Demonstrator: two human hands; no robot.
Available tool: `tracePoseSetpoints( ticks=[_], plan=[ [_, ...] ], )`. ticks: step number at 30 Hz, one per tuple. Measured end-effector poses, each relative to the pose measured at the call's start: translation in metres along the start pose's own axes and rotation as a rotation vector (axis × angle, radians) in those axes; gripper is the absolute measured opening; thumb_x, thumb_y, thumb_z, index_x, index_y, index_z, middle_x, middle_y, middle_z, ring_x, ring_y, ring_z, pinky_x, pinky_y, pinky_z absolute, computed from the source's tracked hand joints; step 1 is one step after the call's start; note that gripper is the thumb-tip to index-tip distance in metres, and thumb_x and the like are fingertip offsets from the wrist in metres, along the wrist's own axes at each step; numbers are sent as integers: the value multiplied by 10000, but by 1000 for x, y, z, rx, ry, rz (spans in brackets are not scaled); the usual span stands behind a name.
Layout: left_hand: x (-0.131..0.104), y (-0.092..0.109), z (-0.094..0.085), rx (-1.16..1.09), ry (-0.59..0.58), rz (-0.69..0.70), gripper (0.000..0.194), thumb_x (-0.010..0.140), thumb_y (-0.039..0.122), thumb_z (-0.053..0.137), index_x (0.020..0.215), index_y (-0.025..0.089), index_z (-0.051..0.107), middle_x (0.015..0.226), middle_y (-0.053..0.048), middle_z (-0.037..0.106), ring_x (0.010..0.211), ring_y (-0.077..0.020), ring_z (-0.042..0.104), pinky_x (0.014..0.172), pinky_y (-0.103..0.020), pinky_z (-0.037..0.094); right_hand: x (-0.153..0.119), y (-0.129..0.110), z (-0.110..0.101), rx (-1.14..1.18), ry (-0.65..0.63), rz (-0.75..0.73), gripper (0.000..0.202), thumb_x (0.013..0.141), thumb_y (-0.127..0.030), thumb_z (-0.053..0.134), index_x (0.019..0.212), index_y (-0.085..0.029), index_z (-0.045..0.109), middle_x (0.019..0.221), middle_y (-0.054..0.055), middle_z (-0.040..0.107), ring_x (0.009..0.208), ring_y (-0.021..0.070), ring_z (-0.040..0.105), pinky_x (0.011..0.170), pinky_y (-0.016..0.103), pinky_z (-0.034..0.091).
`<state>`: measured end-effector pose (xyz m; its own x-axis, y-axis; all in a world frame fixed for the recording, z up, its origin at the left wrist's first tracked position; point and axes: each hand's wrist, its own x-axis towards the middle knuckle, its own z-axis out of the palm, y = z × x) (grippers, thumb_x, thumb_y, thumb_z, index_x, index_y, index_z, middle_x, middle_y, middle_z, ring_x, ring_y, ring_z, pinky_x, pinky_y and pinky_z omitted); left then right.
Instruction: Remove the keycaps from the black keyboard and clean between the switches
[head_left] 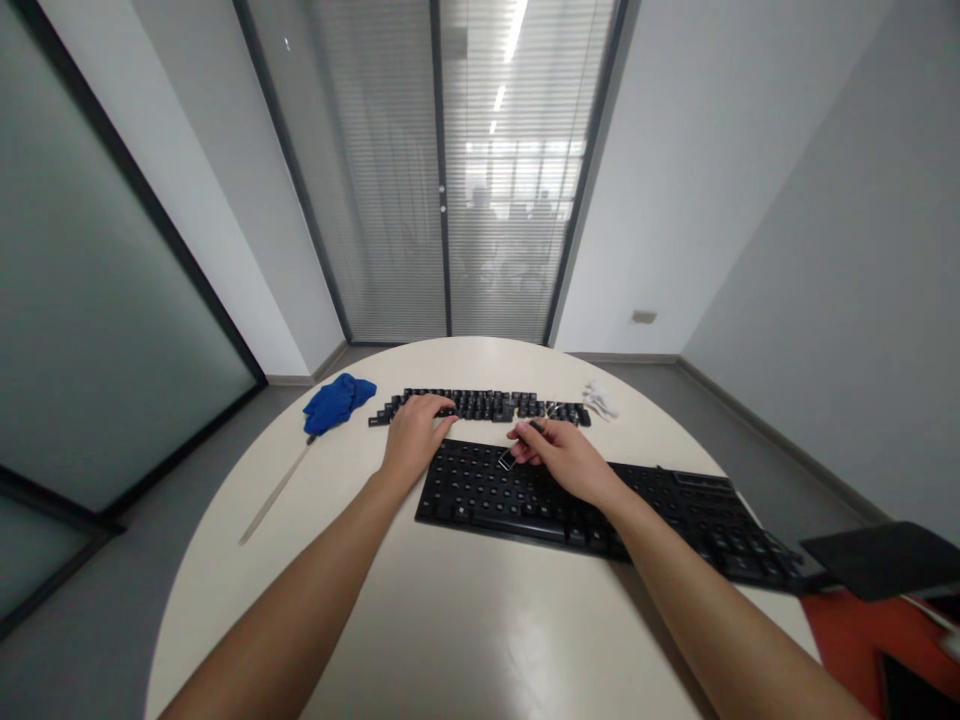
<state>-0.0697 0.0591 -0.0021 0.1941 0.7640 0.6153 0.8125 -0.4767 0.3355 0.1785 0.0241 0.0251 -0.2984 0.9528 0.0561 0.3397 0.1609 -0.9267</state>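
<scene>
While the right hand [566, 455] pinches a small wire-ended tool [508, 459] over the left half of the black keyboard [480, 487], the left hand [412, 430] is bent at the loose keycaps [480, 405], beyond the keyboard's far left corner; whether it pinches one, I cannot tell. The keyboard's right end lies close to the rim of the worktop [450, 640], whereas its near side has a broad stretch of surface before it.

No lettering is readable: marks on the rows of loose keycaps [480, 404] toward the table's [450, 640] far edge and the keyboard [540, 508] reaching its right edge are too small.
</scene>
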Motion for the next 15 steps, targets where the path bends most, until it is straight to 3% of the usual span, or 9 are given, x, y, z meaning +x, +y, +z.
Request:
tracePoseSetpoints(
  ticks=[5, 15],
  plan=[
    [-6, -16, 0, 135, -53, -20, 155, 868, 232, 674, 1021, 214, 689, 1028, -61, 718, 1027, -276, 590, 899, -410, 462, -2, 0, 1, -18, -19, -12, 363, 972, -461, 480, 897, -155, 661, 818, 76, 740, 722, 161, 681, 673, 291, 511],
    [-7, -29, 8, 201, -75, -54, 109, 844, 265, 700, 948, 233, 699, 1076, -69, 675, 1071, -297, 542, 912, -444, 438, -5, 3, -6, -173, -91, -34, 414, 953, -523, 503, 893, -155, 683, 798, 56, 737, 698, 162, 677, 690, 298, 526]
  ],
)
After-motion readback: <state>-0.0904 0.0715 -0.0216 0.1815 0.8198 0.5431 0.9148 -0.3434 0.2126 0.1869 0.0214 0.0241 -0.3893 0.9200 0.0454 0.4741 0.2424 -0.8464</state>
